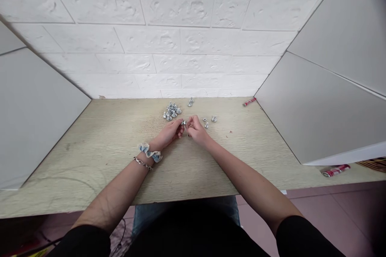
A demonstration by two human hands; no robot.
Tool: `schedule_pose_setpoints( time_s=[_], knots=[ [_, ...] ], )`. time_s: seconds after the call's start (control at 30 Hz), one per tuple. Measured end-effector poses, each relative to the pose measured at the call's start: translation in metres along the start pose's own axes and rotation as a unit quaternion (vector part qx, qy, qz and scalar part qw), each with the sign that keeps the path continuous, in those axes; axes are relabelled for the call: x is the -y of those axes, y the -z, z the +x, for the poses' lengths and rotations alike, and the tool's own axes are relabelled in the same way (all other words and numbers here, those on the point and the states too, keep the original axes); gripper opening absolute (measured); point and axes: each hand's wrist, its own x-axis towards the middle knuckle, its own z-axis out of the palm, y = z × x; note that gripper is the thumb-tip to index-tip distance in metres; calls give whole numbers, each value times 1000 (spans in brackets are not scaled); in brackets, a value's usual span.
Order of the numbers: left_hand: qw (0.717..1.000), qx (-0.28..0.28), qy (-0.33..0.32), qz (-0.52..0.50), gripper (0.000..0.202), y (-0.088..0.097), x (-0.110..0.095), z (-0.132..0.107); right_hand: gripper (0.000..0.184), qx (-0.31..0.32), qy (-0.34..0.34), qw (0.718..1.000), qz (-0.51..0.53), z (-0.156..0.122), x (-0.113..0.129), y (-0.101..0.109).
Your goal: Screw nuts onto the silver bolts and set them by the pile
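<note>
Between the fingertips of my left hand (172, 133) is a small silver bolt (183, 122), held just above the table. My right hand (196, 130) meets it from the right, its thumb and fingers pinched close to the bolt's end; whatever they grip is hidden. Beyond my left hand lies a heap of silver bolts (171, 111) with wide round heads or washers. A pair of similar bolts (189, 103) sits farther back. To the right of my right hand are a loose bolt (206, 125), another bolt (214, 119) and a small round metal piece (204, 119).
The wooden tabletop (193, 168) runs back to a white brick-patterned wall (181, 44), with grey panels (331, 108) at both sides. One red battery (249, 101) lies by the right panel, another red battery (336, 170) near the front right edge. Small reddish crumbs dot the table.
</note>
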Motion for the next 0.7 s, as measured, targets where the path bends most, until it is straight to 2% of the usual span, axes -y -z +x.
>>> schedule_pose_setpoints(
  time_s=[0.13, 0.3, 0.37, 0.47, 0.5, 0.57, 0.7],
  knots=[
    [1000, 4, 0, -13, 33, 0, 0, 1, 24, -16, -20, 1000, -14, 1, 0, 0],
    [1000, -1, 11, 5, 35, -1, 0, 0, 47, 34, -2, 997, -73, 1, 6, 3],
    [1000, -2, 14, 5, 35, -1, -1, 0, 43, 31, -1, 995, -98, 1, 7, 4],
    [1000, 5, 11, -5, 32, -1, -1, -1, 10, 14, -18, 993, -116, 1, 4, 3],
    [1000, 10, 7, -8, 31, -1, 0, -1, 7, 10, -25, 994, -110, 1, 2, 3],
    [1000, 19, 0, -10, 29, -1, 0, -1, 22, 1, -31, 996, -86, 1, 0, 3],
    [1000, 15, -2, 8, 32, -1, 0, -1, 10, -27, -35, 995, -86, 1, 3, 3]
  ],
)
